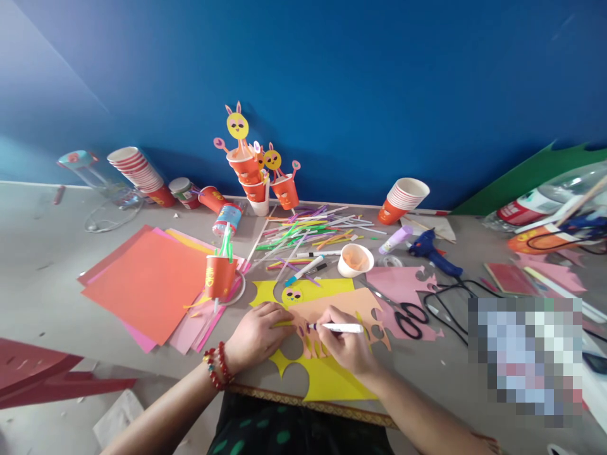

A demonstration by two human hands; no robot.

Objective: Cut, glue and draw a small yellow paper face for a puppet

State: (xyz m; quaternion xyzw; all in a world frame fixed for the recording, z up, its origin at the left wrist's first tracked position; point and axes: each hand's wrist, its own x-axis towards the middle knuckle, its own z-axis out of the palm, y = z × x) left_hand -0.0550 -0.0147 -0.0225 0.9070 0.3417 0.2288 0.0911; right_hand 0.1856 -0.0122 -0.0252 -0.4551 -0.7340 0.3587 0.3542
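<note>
My right hand [348,344] grips a white marker [344,328], its tip down on small peach paper shapes with dark purple marks. Pressing on the papers just left of it, my left hand [260,335] has its fingers laid over their edge. Beneath both hands are a peach sheet [341,306] with round cutouts and a yellow sheet [332,379] with curved cutouts. A yellow paper face [292,295] with pink and dark eyes lies just beyond my fingers. Black-handled scissors [410,319] rest right of my right hand on pink paper [393,281].
Coloured paper sheets [147,278] and an orange cup [220,276] with straws are at left. Loose straws [313,230], a white cup [355,261] and cup figures [244,167] stand beyond. A blue glue gun [434,253] trails its black cord at right.
</note>
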